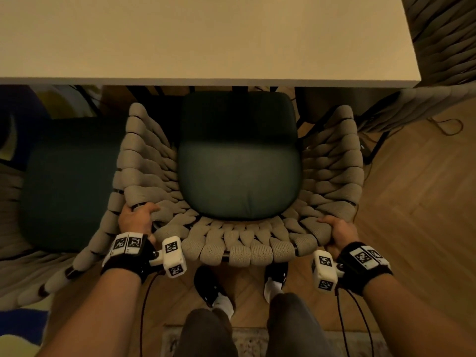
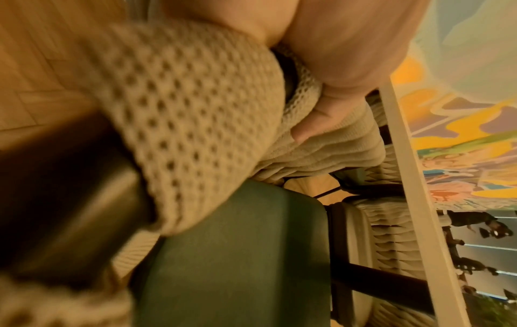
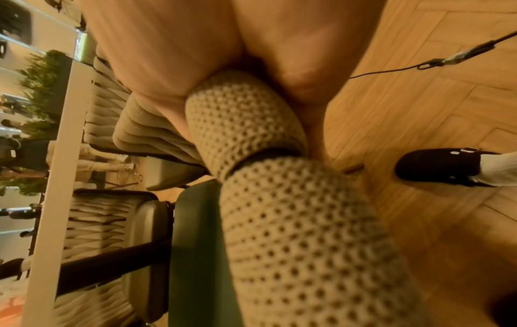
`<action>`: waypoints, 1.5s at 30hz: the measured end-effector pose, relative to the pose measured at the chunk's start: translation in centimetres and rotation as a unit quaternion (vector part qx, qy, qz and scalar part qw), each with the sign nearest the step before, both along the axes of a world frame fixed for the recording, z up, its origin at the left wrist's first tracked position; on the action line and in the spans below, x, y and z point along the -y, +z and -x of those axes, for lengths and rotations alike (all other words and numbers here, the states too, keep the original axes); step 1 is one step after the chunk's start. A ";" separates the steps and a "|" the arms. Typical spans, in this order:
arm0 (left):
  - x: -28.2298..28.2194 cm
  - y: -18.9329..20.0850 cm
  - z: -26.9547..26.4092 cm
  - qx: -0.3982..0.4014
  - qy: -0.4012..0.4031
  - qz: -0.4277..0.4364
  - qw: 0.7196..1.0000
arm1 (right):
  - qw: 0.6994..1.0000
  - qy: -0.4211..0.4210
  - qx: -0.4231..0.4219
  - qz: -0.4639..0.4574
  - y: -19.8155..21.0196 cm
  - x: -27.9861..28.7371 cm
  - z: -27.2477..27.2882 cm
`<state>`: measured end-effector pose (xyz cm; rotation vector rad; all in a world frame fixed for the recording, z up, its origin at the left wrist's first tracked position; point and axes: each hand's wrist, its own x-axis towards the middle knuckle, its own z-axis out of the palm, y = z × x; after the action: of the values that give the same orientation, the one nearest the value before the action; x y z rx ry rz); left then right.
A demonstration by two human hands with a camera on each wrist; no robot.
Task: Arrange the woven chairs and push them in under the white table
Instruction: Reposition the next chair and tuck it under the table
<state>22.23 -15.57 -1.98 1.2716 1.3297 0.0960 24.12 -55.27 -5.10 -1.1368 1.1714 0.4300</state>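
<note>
1. The woven chair stands facing the white table, its dark green seat cushion partly under the table's near edge, the front of the cushion in the table's shadow.
2. The person stands right behind the chair's curved back, shoes on the wooden floor just below the back rail.
3. The left hand grips the back rail at its left corner; in the left wrist view the thumb presses onto the knitted cord while the fingers curl round the rail.
4. The right hand grips the rail at the right corner in the same way, fingers wrapped under and thumb over the cord.
5. A second woven chair with the same green cushion sits just beside the first on the left, their woven sides touching or nearly so.
6. Another woven chair stands at the table's right end.
</note>
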 end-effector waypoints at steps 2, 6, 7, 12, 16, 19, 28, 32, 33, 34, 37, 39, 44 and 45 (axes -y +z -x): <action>-0.3 -0.8 -1.4 -0.002 -0.007 0.005 1.000 | 1.000 -0.006 0.004 -0.002 -0.7 -0.4 -0.9; -1.2 -2.2 -4.5 -0.025 -0.016 -0.005 1.000 | 1.000 -0.016 0.013 0.002 -1.9 -1.1 -3.2; -1.5 -2.4 -5.3 -0.034 -0.019 -0.008 0.999 | 1.000 -0.015 0.012 0.005 -2.1 -1.3 -4.0; -3.0 -2.4 -8.9 -0.057 -0.048 -0.030 0.997 | 1.000 0.005 0.027 0.011 -2.5 -2.6 -7.1; -3.4 -1.0 -8.7 -0.063 -0.085 0.020 0.994 | 0.997 0.071 0.043 0.002 -1.6 -2.7 -6.8; -2.5 0.2 -6.2 -0.071 -0.093 0.063 0.991 | 0.990 0.130 0.050 0.023 0.3 -1.9 -6.3; 1.1 1.1 -4.2 -0.105 -0.088 0.093 0.986 | 0.978 0.159 0.031 0.134 1.0 -1.5 -6.1; 1.2 0.9 -4.3 -0.110 -0.081 0.078 0.988 | 0.975 0.167 0.025 0.146 0.8 -1.5 -6.3; 1.2 0.9 -4.3 -0.108 -0.079 0.077 0.988 | 0.975 0.167 0.026 0.144 0.9 -1.5 -6.3; 1.2 0.9 -4.3 -0.106 -0.076 0.077 0.988 | 0.975 0.168 0.028 0.143 1.0 -1.5 -6.3; 1.2 0.9 -3.6 -0.083 -0.072 0.089 0.990 | 0.976 0.169 0.034 0.131 1.6 -1.5 -6.1; 1.4 1.0 -2.9 -0.067 -0.082 0.097 0.990 | 0.978 0.169 0.033 0.117 2.0 -1.5 -6.0; 2.6 0.9 -1.4 -0.041 -0.027 0.136 0.989 | 0.980 0.184 0.026 0.073 2.6 -1.2 -5.6; 2.8 0.7 -1.5 -0.042 -0.021 0.130 0.990 | 0.979 0.186 0.023 0.077 2.6 -1.3 -5.7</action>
<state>23.73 -18.36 -1.30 1.0905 1.3383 -0.1577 29.80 -54.01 -2.54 -1.5022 0.9628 0.6027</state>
